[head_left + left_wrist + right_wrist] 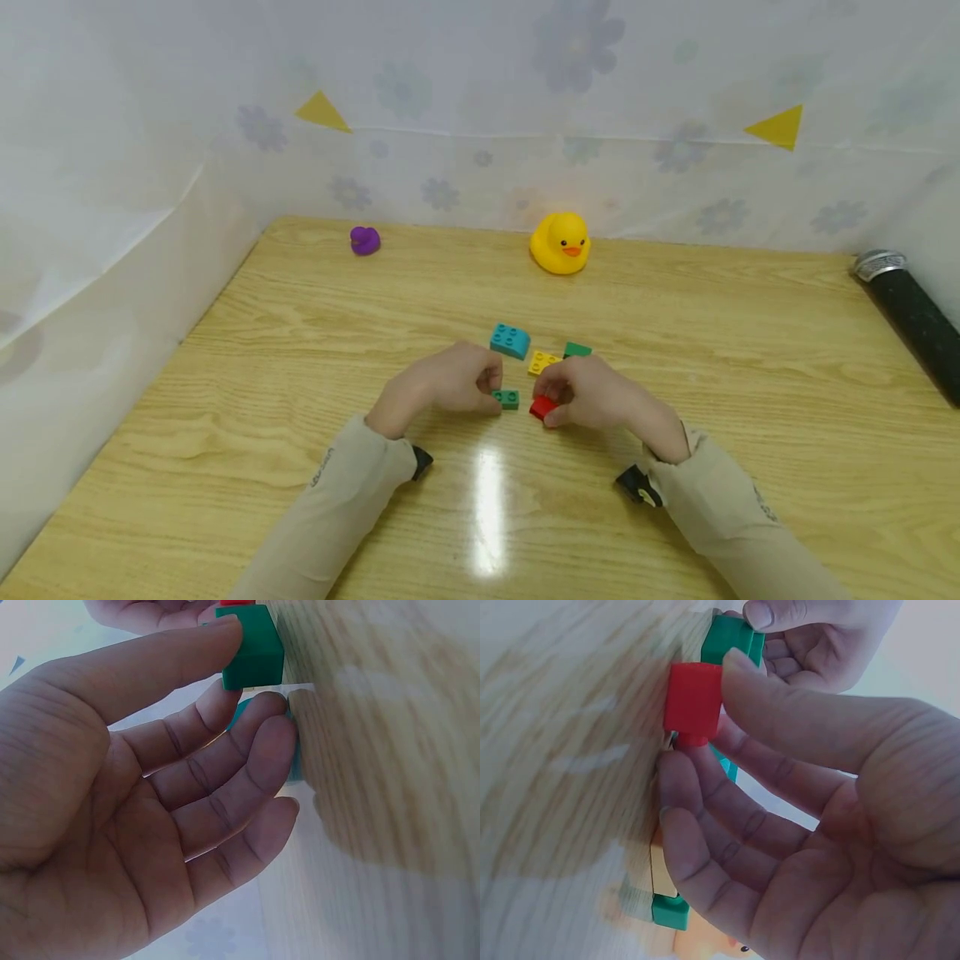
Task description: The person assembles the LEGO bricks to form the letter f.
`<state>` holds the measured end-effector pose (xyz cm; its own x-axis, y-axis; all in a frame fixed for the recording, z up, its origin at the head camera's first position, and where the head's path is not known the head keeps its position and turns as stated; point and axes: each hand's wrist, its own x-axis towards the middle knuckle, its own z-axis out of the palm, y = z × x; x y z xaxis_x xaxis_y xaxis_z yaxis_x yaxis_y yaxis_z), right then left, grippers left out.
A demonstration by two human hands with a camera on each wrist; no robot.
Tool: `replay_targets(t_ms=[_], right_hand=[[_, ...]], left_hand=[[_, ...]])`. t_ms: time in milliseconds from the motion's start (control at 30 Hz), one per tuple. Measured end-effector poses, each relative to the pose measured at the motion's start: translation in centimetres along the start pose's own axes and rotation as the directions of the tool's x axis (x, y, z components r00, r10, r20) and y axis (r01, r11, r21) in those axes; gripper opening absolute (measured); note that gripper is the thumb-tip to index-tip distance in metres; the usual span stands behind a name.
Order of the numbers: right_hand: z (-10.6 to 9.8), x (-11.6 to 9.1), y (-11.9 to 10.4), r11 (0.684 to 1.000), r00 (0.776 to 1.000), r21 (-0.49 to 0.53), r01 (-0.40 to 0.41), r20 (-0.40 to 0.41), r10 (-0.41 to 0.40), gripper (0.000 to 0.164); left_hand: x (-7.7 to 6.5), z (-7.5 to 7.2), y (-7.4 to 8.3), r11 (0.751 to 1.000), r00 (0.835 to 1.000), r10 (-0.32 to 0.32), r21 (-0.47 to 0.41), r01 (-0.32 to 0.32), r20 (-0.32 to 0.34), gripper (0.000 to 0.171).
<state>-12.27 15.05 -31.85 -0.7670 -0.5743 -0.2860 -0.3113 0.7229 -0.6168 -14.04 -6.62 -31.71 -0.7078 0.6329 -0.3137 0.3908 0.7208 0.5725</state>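
My left hand (448, 379) pinches a green toy brick (508, 399) with studs on top between thumb and forefinger; the other fingers curve loosely below in the left wrist view. Just to its right, my right hand (602, 395) pinches a red toy brick (694, 697), tilted, with a stud showing on its side facing the fingers. A small gap separates the two bricks in the head view. Beyond the hands lie a blue brick (510, 341) with a curved end, a yellow brick (542, 362) partly behind the right hand, and another green brick (577, 350).
A purple duck (365, 241) and a larger yellow duck (561, 243) stand near the wooden table's (262, 350) back edge. At the far right lies a black microphone (911, 308). A flowered white cloth (465, 92) hangs behind the table.
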Motion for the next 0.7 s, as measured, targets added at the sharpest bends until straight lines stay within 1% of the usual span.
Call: replay_targets(t_ms=[133, 233, 400, 500, 700], right_hand=[[-0.03, -0.07, -0.25, 1.000, 1.000, -0.005, -0.004, 0.004, 0.004, 0.023], [0.00, -0.12, -0.45, 1.000, 1.000, -0.023, 0.009, 0.003, -0.009, 0.022], [0.18, -0.22, -0.55, 0.996, 0.998, -0.048, 0.071, 0.001, -0.071, 0.021], [0.24, -0.23, -0.46, 0.995, 0.996, -0.051, 0.091, -0.007, -0.091, 0.022], [0.31, -0.28, -0.37, 0.995, 0.996, -0.055, 0.085, -0.024, -0.086, 0.022]], left_hand=[[-0.09, -0.06, 0.14, 1.000, 1.000, -0.009, -0.006, 0.009, 0.005, 0.017], [-0.09, -0.07, 0.10, 1.000, 1.000, -0.006, -0.009, 0.006, 0.004, 0.017], [-0.15, -0.02, 0.08, 1.000, 1.000, 0.008, 0.000, -0.008, 0.001, 0.017], [-0.12, 0.01, 0.07, 1.000, 1.000, 0.012, 0.001, -0.012, 0.000, 0.017], [0.05, 0.08, -0.06, 1.000, 1.000, 0.015, 0.003, -0.015, 0.000, 0.018]])
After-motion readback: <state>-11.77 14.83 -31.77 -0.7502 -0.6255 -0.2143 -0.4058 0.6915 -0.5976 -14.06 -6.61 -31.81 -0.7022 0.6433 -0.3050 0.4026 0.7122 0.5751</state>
